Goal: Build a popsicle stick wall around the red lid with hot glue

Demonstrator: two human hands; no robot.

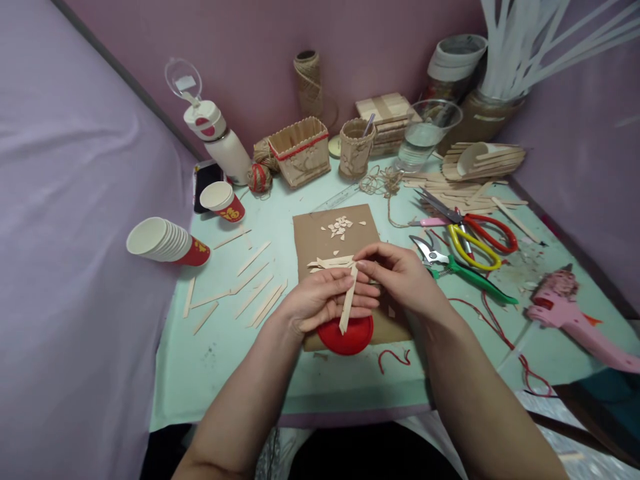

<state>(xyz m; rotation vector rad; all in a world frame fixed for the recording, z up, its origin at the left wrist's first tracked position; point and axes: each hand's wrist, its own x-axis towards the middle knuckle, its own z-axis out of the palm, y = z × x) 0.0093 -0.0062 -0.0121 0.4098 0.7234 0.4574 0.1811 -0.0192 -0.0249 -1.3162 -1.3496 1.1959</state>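
My left hand (333, 297) is palm up over the brown cardboard (310, 233), with a few thin wooden strips (349, 303) lying across its fingers under the thumb. My right hand (387, 267) pinches the upper end of these strips between thumb and fingertips. Below my left hand is a red round piece (350, 339), partly covered by the hand and strips. More cut strips (325, 264) lie on the cardboard just behind my hands. Farther back on it sits a small pile of pale wood chips (341, 227).
Loose strips (254, 259) and stacked paper cups (167, 241) are on the left. Scissors (487, 230), green pruners (475, 277) and a pink glue gun (575, 320) lie right. Behind stand a woven-look box (303, 157), a cup of water (417, 147) and a white bottle (227, 150).
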